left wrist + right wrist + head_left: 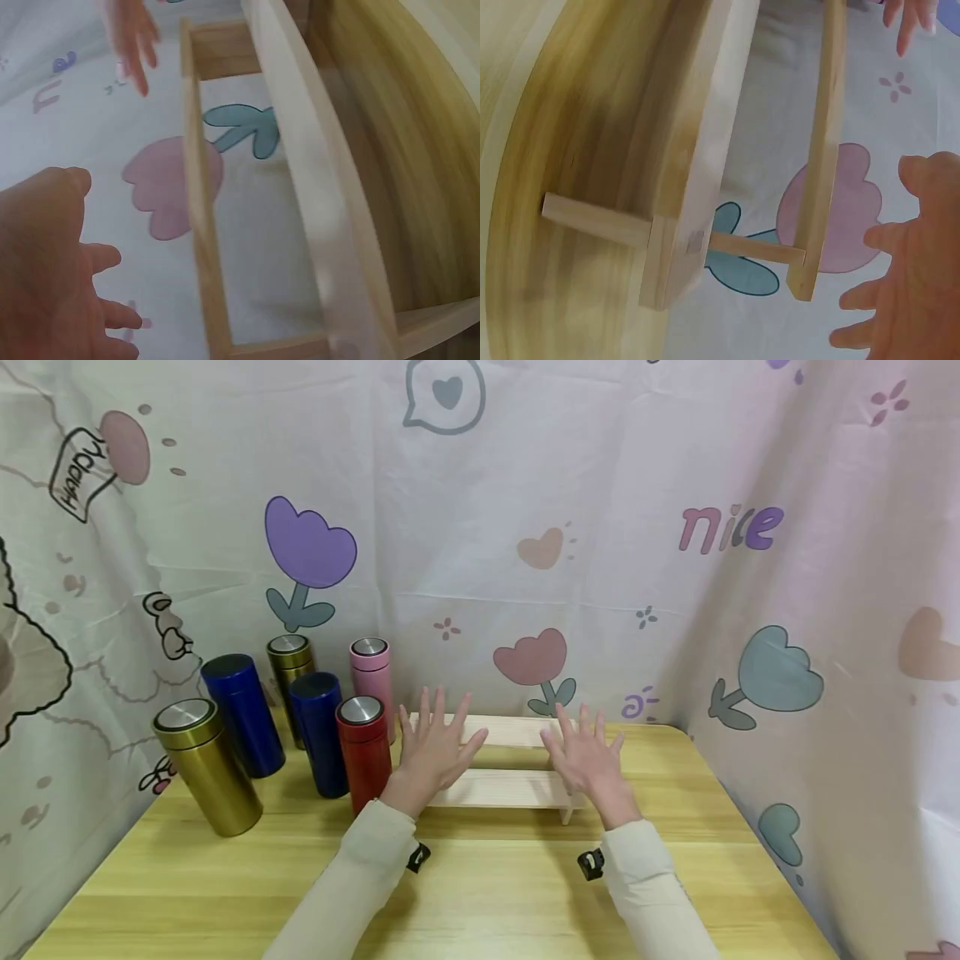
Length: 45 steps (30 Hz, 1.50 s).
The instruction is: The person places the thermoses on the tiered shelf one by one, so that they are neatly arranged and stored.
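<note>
Both hands are held out over a two-step pale wooden rack, one near each end. My left hand has its fingers spread, just right of the red bottle. Spread likewise, my right hand hovers by the rack's right end. Neither hand holds anything. In the left wrist view the rack's long boards run beside the left hand, with a gap between. The right wrist view shows the right hand apart from the rack's upper board.
Left of the rack stand several capped bottles: a large gold one, a smaller gold one, two blue ones and a pink one. A printed curtain hangs behind the wooden table.
</note>
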Each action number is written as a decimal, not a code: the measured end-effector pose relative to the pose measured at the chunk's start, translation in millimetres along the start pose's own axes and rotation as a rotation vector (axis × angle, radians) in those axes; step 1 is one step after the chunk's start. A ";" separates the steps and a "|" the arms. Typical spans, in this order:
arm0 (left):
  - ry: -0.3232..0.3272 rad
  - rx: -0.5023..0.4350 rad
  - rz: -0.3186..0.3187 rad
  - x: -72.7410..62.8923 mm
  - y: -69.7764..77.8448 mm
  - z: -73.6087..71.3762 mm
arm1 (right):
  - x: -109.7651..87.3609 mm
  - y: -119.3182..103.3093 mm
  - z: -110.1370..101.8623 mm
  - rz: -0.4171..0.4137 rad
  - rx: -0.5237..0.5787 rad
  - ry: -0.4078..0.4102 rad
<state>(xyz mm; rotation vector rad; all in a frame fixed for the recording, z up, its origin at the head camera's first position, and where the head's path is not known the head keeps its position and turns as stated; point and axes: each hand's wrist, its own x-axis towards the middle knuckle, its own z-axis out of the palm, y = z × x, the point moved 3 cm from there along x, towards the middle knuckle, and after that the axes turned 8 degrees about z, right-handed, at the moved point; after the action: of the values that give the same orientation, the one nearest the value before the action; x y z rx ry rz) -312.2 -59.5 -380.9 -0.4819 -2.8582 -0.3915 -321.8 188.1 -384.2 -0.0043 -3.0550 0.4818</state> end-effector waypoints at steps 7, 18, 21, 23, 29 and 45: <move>0.076 -0.086 0.117 -9.4 11.6 -22.6 | -5.5 15.4 -9.4 -0.025 0.261 -0.055; 0.291 -0.237 0.306 -39.6 10.3 -68.4 | -9.8 53.1 -9.6 0.053 0.437 -0.096; 0.314 -0.246 0.320 -49.3 5.2 -74.5 | -12.5 58.2 -6.4 0.051 0.508 -0.131; 0.315 -0.288 0.328 -55.6 2.2 -77.4 | -14.5 59.9 -4.5 0.057 0.588 -0.167; 0.311 -0.395 0.323 -77.2 -4.0 -88.0 | -18.1 67.0 3.8 0.103 0.783 -0.257; 0.258 -0.524 0.236 -122.0 -55.9 -98.3 | -20.7 87.7 33.5 0.105 0.895 -0.302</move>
<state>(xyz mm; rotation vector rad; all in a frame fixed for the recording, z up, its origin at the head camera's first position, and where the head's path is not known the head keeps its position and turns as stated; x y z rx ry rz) -202.6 -174.7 -331.8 -0.7815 -2.3950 -1.0773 -303.2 261.0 -443.9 -0.0616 -2.7928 1.9384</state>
